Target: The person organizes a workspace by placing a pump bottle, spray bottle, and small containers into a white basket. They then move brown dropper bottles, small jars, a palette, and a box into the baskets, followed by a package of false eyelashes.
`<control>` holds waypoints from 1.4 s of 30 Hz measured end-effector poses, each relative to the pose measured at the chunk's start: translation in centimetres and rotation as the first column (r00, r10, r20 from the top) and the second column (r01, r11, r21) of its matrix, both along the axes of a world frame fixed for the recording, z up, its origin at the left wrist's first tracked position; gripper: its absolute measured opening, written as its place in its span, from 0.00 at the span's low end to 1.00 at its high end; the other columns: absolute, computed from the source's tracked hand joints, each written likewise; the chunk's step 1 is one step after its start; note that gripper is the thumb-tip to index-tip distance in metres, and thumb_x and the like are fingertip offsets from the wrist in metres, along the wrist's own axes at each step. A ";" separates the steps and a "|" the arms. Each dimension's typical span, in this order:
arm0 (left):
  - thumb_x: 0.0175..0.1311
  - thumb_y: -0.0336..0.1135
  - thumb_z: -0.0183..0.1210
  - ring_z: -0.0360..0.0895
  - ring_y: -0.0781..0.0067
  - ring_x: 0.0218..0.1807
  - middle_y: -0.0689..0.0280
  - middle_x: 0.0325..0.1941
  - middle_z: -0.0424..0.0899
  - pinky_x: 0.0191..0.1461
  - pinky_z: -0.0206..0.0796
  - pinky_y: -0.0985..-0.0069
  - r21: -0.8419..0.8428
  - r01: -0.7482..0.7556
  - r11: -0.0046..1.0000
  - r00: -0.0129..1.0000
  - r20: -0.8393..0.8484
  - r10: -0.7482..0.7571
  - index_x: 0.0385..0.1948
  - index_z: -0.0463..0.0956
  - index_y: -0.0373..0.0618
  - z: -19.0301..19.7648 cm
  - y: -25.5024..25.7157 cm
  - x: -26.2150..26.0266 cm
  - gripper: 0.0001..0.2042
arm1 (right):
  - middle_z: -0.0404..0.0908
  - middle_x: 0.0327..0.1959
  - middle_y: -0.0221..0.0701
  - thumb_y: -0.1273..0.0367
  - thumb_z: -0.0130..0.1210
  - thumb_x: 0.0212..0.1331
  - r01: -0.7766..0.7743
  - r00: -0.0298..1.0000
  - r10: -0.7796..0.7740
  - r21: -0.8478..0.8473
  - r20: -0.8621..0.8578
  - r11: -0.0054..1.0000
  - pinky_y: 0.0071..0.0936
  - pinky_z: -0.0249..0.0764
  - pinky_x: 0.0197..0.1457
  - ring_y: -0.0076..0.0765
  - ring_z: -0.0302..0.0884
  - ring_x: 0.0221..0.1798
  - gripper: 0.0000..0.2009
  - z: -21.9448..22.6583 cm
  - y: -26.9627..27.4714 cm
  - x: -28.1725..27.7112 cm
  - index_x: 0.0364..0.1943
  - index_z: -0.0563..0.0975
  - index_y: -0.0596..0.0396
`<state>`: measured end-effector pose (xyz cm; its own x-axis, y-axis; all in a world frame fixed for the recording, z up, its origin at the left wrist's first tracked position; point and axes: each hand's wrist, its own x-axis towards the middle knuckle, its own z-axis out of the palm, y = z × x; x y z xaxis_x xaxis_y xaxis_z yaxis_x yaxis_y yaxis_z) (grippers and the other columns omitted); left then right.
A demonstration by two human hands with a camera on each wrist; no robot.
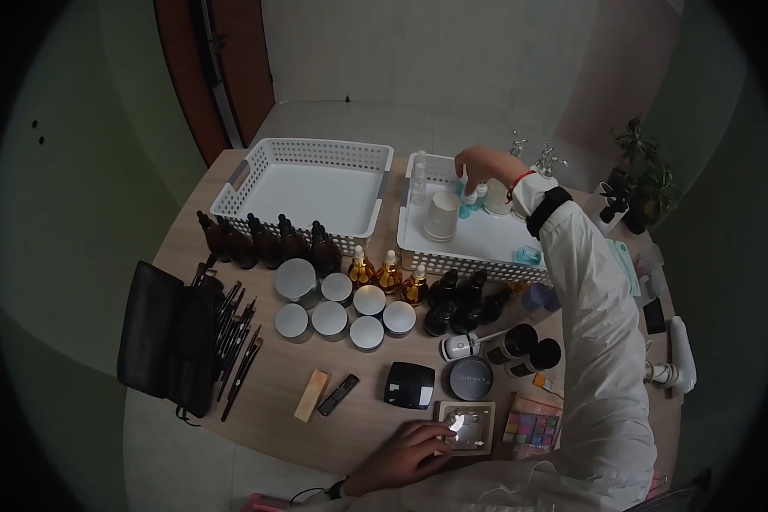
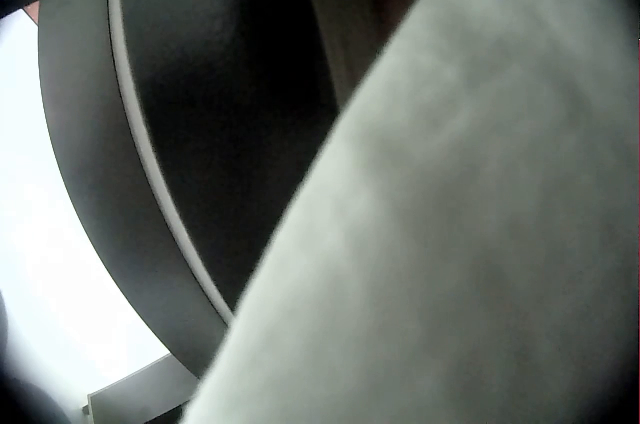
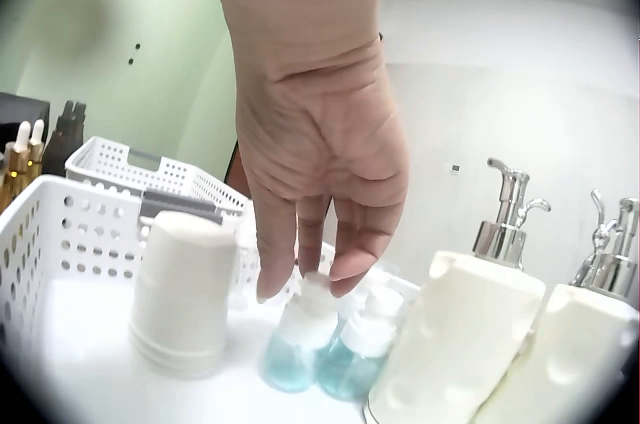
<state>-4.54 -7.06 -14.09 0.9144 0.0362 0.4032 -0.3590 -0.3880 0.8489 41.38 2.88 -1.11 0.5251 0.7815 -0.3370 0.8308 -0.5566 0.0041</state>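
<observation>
In the right wrist view, my right hand [image 3: 325, 144] reaches down into a white basket and pinches the white top of a small bottle of blue liquid [image 3: 292, 356]. A second small blue bottle [image 3: 350, 362] stands right beside it. To the left is a stack of upturned white cups [image 3: 185, 294]; cream soap dispensers [image 3: 468, 329] with silver pumps stand to the right. In the head view my left hand [image 1: 408, 456] rests at the near table edge, fingertips on a square case with a shiny lid [image 1: 468, 428]. The left wrist view shows mostly a white sleeve [image 2: 450, 204].
Left of the white basket [image 1: 405, 243] stands another white basket [image 1: 303, 226]. Dark dropper bottles [image 1: 264, 243], amber dropper bottles [image 1: 388, 273] and silver-lidded jars [image 1: 328, 317] line the table's middle. Makeup brushes [image 1: 241, 341] lie at left, an eyeshadow palette [image 1: 531, 425] near the right sleeve.
</observation>
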 end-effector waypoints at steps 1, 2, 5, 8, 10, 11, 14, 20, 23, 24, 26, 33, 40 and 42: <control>0.57 0.33 0.61 0.68 0.64 0.59 0.66 0.54 0.75 0.61 0.60 0.68 0.000 -0.005 1.000 1.000 0.005 0.005 0.35 0.76 0.47 0.1 -0.1 0.0 0.07 | 0.81 0.36 0.36 0.69 0.73 0.31 -0.029 1.000 0.029 -0.019 0.009 0.999 0.35 0.76 0.39 0.40 0.80 0.40 0.25 -1.3 -0.1 1.0 0.41 0.78 0.52; 0.57 0.33 0.61 0.68 0.64 0.59 0.66 0.54 0.75 0.61 0.60 0.69 -0.002 -0.003 1.000 1.000 0.005 0.003 0.35 0.76 0.47 0.1 -0.1 -0.1 0.07 | 0.81 0.36 0.36 0.69 0.73 0.31 -0.026 1.000 0.026 -0.019 0.012 0.999 0.35 0.76 0.39 0.40 0.80 0.40 0.25 -2.6 -0.3 1.8 0.41 0.78 0.52; 0.57 0.34 0.61 0.68 0.64 0.59 0.67 0.53 0.75 0.61 0.60 0.69 0.003 -0.008 1.000 1.000 0.007 0.008 0.35 0.76 0.46 0.3 -0.1 -0.1 0.07 | 0.82 0.35 0.35 0.75 0.70 0.30 -0.197 0.968 0.193 0.011 0.163 0.980 0.37 0.77 0.38 0.45 0.81 0.39 0.20 -5.6 -0.5 2.8 0.35 0.79 0.54; 0.57 0.34 0.61 0.68 0.64 0.59 0.67 0.53 0.75 0.60 0.60 0.69 0.005 -0.017 1.000 1.000 0.010 0.017 0.35 0.76 0.46 0.4 0.1 0.0 0.07 | 0.82 0.33 0.36 0.76 0.68 0.30 -0.241 0.958 0.219 0.106 0.183 0.965 0.36 0.77 0.39 0.46 0.80 0.39 0.17 -6.0 0.4 3.3 0.32 0.80 0.53; 0.57 0.34 0.61 0.68 0.64 0.58 0.67 0.53 0.75 0.60 0.60 0.69 -0.008 -0.017 1.000 1.000 0.015 0.017 0.35 0.76 0.46 0.2 -0.1 0.0 0.07 | 0.82 0.33 0.36 0.76 0.67 0.31 -0.232 0.963 0.198 0.189 0.180 0.954 0.36 0.77 0.40 0.46 0.80 0.38 0.16 -6.5 1.6 3.5 0.31 0.79 0.53; 0.57 0.34 0.61 0.68 0.64 0.58 0.67 0.53 0.75 0.60 0.61 0.69 -0.015 -0.016 1.000 1.000 0.017 0.016 0.35 0.76 0.46 0.2 -0.1 0.1 0.07 | 0.82 0.33 0.36 0.76 0.67 0.33 -0.220 0.969 0.178 0.267 0.173 0.938 0.37 0.76 0.41 0.46 0.80 0.38 0.15 -6.8 2.1 3.8 0.31 0.79 0.53; 0.57 0.34 0.61 0.69 0.64 0.58 0.67 0.53 0.75 0.60 0.61 0.69 -0.016 -0.015 1.000 1.000 0.017 0.015 0.36 0.76 0.46 -0.1 -0.2 0.1 0.07 | 0.82 0.33 0.37 0.77 0.64 0.37 -0.229 0.959 0.141 0.378 0.245 0.897 0.38 0.76 0.42 0.49 0.79 0.38 0.13 -7.6 3.8 3.4 0.32 0.78 0.55; 0.58 0.33 0.61 0.69 0.64 0.58 0.67 0.53 0.75 0.60 0.61 0.69 -0.013 -0.007 1.000 1.000 0.005 0.008 0.37 0.76 0.47 0.1 0.0 0.1 0.08 | 0.79 0.38 0.44 0.78 0.61 0.41 -0.141 0.963 -0.013 0.549 0.268 0.824 0.39 0.75 0.46 0.54 0.77 0.42 0.12 -8.8 5.8 3.3 0.35 0.77 0.58; 0.57 0.33 0.61 0.69 0.64 0.58 0.67 0.54 0.75 0.60 0.61 0.68 -0.021 0.005 1.000 1.000 0.016 -0.004 0.37 0.76 0.47 0.1 0.1 0.2 0.08 | 0.78 0.39 0.45 0.79 0.59 0.43 -0.081 0.979 -0.039 0.561 0.199 0.824 0.39 0.75 0.47 0.56 0.76 0.44 0.11 -8.6 5.7 3.2 0.35 0.77 0.57; 0.57 0.33 0.61 0.69 0.64 0.58 0.67 0.54 0.75 0.60 0.61 0.68 -0.024 0.007 1.000 1.000 0.018 -0.006 0.37 0.76 0.47 0.1 0.0 0.2 0.08 | 0.78 0.39 0.45 0.79 0.59 0.43 -0.081 0.979 -0.039 0.560 0.198 0.825 0.39 0.75 0.47 0.56 0.76 0.44 0.11 -8.4 5.4 3.2 0.35 0.77 0.57; 0.57 0.33 0.61 0.69 0.64 0.58 0.67 0.53 0.75 0.60 0.61 0.68 -0.026 0.008 1.000 1.000 0.021 -0.008 0.37 0.76 0.47 0.0 0.0 0.2 0.08 | 0.78 0.39 0.44 0.79 0.60 0.41 -0.130 0.977 0.004 0.579 0.214 0.805 0.39 0.74 0.48 0.55 0.76 0.44 0.13 -7.8 4.7 3.5 0.35 0.78 0.57; 0.57 0.33 0.61 0.69 0.64 0.58 0.67 0.53 0.75 0.60 0.61 0.68 -0.022 -0.012 1.000 1.000 0.020 0.012 0.36 0.76 0.47 0.1 -0.1 0.1 0.07 | 0.79 0.37 0.42 0.79 0.66 0.32 -0.152 0.935 -0.001 0.402 0.355 0.903 0.38 0.75 0.48 0.52 0.76 0.44 0.19 -5.7 1.6 6.7 0.36 0.78 0.54; 0.58 0.34 0.61 0.69 0.64 0.58 0.67 0.53 0.75 0.60 0.61 0.68 -0.020 -0.017 1.000 1.000 0.015 0.017 0.36 0.76 0.47 0.0 0.0 0.1 0.07 | 0.79 0.37 0.42 0.78 0.66 0.32 -0.145 0.942 0.005 0.394 0.335 0.908 0.38 0.75 0.47 0.51 0.76 0.45 0.20 -7.1 1.2 6.5 0.37 0.77 0.54; 0.58 0.34 0.61 0.69 0.64 0.58 0.67 0.53 0.75 0.60 0.61 0.69 -0.016 -0.014 1.000 1.000 0.009 0.015 0.36 0.76 0.47 -0.1 -0.1 0.0 0.07 | 0.79 0.37 0.42 0.78 0.66 0.32 -0.142 0.950 0.016 0.386 0.311 0.912 0.38 0.75 0.47 0.52 0.76 0.45 0.20 -6.8 1.3 5.9 0.37 0.77 0.54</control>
